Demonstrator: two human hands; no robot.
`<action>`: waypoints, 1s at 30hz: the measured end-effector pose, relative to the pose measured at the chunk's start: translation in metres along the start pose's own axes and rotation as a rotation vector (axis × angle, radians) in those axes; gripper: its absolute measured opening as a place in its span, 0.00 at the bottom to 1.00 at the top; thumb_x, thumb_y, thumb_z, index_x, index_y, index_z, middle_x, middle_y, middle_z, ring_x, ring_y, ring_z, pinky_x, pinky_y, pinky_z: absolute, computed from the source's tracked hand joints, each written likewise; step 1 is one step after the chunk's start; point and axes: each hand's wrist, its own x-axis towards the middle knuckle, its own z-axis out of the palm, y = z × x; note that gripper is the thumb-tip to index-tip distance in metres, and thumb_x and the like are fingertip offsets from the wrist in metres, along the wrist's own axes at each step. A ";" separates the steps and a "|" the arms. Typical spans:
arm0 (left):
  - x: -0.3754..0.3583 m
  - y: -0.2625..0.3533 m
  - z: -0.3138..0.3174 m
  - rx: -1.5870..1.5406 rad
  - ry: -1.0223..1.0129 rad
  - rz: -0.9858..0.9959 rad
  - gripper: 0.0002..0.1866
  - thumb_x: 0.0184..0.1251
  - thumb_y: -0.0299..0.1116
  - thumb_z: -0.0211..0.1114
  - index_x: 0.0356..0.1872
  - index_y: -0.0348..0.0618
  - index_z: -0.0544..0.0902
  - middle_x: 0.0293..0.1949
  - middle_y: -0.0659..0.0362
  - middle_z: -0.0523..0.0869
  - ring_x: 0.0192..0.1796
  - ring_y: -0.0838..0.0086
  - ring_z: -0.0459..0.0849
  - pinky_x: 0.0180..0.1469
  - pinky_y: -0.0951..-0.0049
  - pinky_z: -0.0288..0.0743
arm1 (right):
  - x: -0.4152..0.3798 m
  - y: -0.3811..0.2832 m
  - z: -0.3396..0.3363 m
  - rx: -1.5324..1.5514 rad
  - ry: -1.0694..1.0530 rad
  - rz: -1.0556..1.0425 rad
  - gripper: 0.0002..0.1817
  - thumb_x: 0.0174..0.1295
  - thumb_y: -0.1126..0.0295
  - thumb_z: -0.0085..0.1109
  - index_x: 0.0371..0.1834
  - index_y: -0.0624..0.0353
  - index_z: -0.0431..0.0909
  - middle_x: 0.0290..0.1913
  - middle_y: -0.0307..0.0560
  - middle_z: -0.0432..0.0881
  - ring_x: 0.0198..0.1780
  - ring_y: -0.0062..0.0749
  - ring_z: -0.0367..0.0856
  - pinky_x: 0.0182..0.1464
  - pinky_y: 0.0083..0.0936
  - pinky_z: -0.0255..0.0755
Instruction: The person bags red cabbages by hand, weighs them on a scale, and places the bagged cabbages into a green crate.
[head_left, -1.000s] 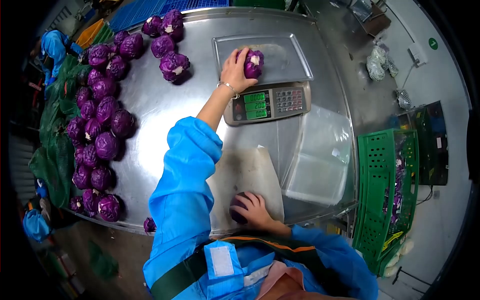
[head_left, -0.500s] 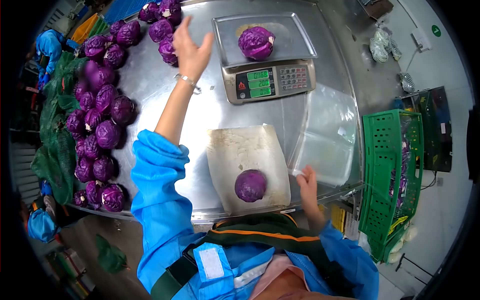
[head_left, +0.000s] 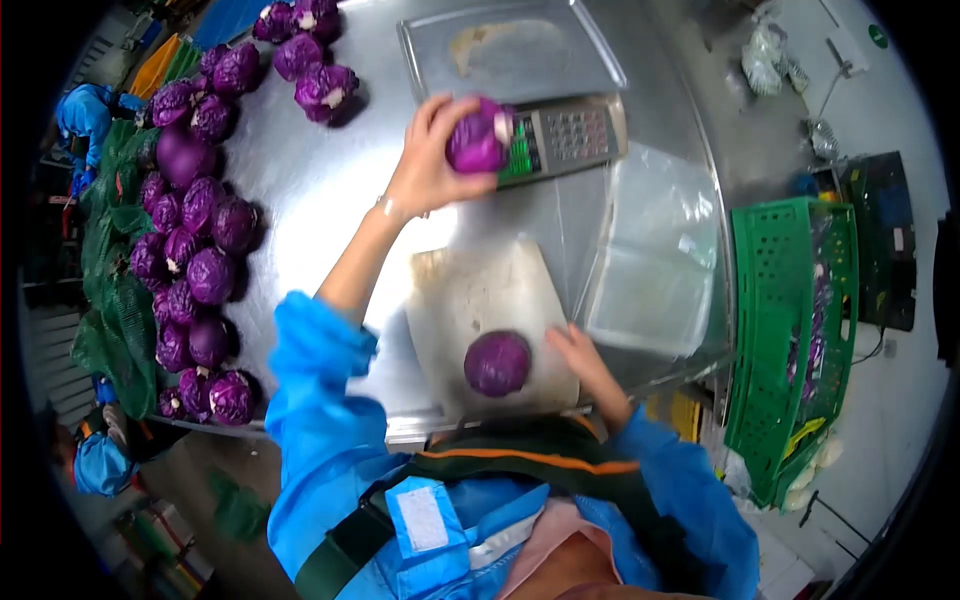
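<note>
My left hand (head_left: pixel 425 165) is wrapped round a purple cabbage (head_left: pixel 478 138), held above the near left corner of the scale (head_left: pixel 583 135) and partly covering its green display. The metal weighing tray (head_left: pixel 545 50) carries nothing. A second purple cabbage (head_left: pixel 497 363) rests on the pale worn sheet (head_left: pixel 470 290) near the table's front edge. Just right of that cabbage is my right hand (head_left: pixel 588 368), with fingers apart and nothing in it, over the sheet's right side. Clear plastic bags (head_left: pixel 655 275) lie flat to the right of the sheet.
Many purple cabbages (head_left: pixel 212 276) line the table's left side, with several more (head_left: pixel 326 90) at the back left. Green netting (head_left: pixel 110 300) hangs at the left edge. A green crate (head_left: pixel 775 340) stands off the table's right side. Other people's blue sleeves show at far left.
My left hand has come from the back left to the scale and taken the cabbage off its tray. My right hand has moved left, closer to the cabbage on the sheet.
</note>
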 end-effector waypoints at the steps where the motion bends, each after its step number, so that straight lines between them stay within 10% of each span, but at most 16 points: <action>1: -0.042 0.024 -0.005 0.067 -0.126 -0.021 0.45 0.30 0.39 0.75 0.60 0.57 0.67 0.62 0.44 0.61 0.60 0.44 0.63 0.62 0.54 0.63 | -0.003 -0.001 0.004 0.145 -0.050 0.021 0.34 0.58 0.47 0.55 0.63 0.56 0.63 0.54 0.52 0.74 0.54 0.40 0.73 0.52 0.32 0.68; 6: -0.180 0.071 0.051 0.200 -0.336 -0.295 0.46 0.35 0.37 0.76 0.63 0.52 0.64 0.61 0.44 0.66 0.62 0.47 0.65 0.65 0.56 0.59 | -0.005 -0.007 0.021 0.483 -0.205 0.203 0.46 0.59 0.41 0.50 0.70 0.61 0.46 0.68 0.54 0.56 0.69 0.39 0.53 0.65 0.34 0.54; 10: -0.221 0.089 0.019 -0.265 -0.017 -0.315 0.35 0.53 0.35 0.68 0.61 0.34 0.64 0.60 0.42 0.68 0.64 0.55 0.66 0.65 0.61 0.59 | -0.049 -0.042 0.053 0.235 -0.029 -0.042 0.44 0.60 0.41 0.48 0.70 0.60 0.46 0.69 0.53 0.55 0.70 0.40 0.52 0.68 0.35 0.47; 13: -0.302 0.031 0.003 -0.492 0.428 -1.033 0.21 0.64 0.30 0.57 0.57 0.34 0.70 0.43 0.52 0.82 0.45 0.72 0.79 0.49 0.72 0.74 | -0.034 -0.027 0.050 0.270 -0.026 -0.073 0.43 0.60 0.44 0.49 0.70 0.61 0.47 0.68 0.54 0.55 0.70 0.41 0.51 0.68 0.34 0.46; 16: -0.318 0.024 0.037 -0.680 0.073 -1.258 0.23 0.70 0.39 0.48 0.61 0.36 0.69 0.40 0.49 0.83 0.45 0.67 0.81 0.48 0.71 0.75 | -0.036 -0.042 0.056 0.310 -0.094 -0.126 0.46 0.58 0.47 0.55 0.70 0.61 0.43 0.68 0.56 0.53 0.69 0.43 0.52 0.68 0.36 0.47; 18: -0.297 0.061 0.067 -0.340 -0.138 -0.984 0.25 0.70 0.42 0.43 0.63 0.37 0.65 0.48 0.42 0.80 0.50 0.54 0.79 0.53 0.66 0.71 | -0.044 -0.052 0.068 0.335 -0.181 -0.225 0.49 0.55 0.48 0.59 0.71 0.60 0.40 0.68 0.58 0.53 0.69 0.44 0.52 0.68 0.38 0.47; 20: -0.301 0.072 0.103 -0.268 0.144 -0.845 0.25 0.70 0.42 0.41 0.64 0.39 0.63 0.55 0.38 0.73 0.55 0.46 0.74 0.58 0.63 0.66 | -0.037 -0.047 0.079 0.080 -0.092 -0.309 0.53 0.51 0.48 0.64 0.70 0.59 0.37 0.66 0.59 0.54 0.69 0.45 0.53 0.68 0.39 0.49; 21: -0.294 0.083 0.087 -0.282 0.058 -0.852 0.26 0.70 0.44 0.46 0.65 0.41 0.63 0.53 0.46 0.76 0.56 0.65 0.76 0.58 0.71 0.68 | -0.033 -0.048 0.082 -0.046 -0.052 -0.357 0.55 0.50 0.48 0.66 0.70 0.59 0.36 0.65 0.60 0.55 0.68 0.46 0.53 0.68 0.39 0.49; 25: -0.287 0.083 0.079 -0.725 0.065 -0.777 0.33 0.63 0.34 0.58 0.66 0.37 0.56 0.62 0.39 0.64 0.60 0.47 0.68 0.61 0.57 0.63 | -0.035 -0.055 0.063 0.250 -0.143 -0.227 0.60 0.45 0.53 0.71 0.70 0.59 0.32 0.65 0.59 0.55 0.67 0.45 0.55 0.67 0.38 0.52; 30: -0.255 0.133 0.122 -0.093 -0.073 -0.584 0.40 0.59 0.39 0.61 0.65 0.27 0.51 0.64 0.36 0.58 0.65 0.45 0.59 0.68 0.55 0.50 | 0.007 -0.026 0.031 0.275 -0.136 -0.329 0.49 0.51 0.56 0.66 0.69 0.59 0.43 0.62 0.54 0.63 0.60 0.39 0.68 0.58 0.33 0.67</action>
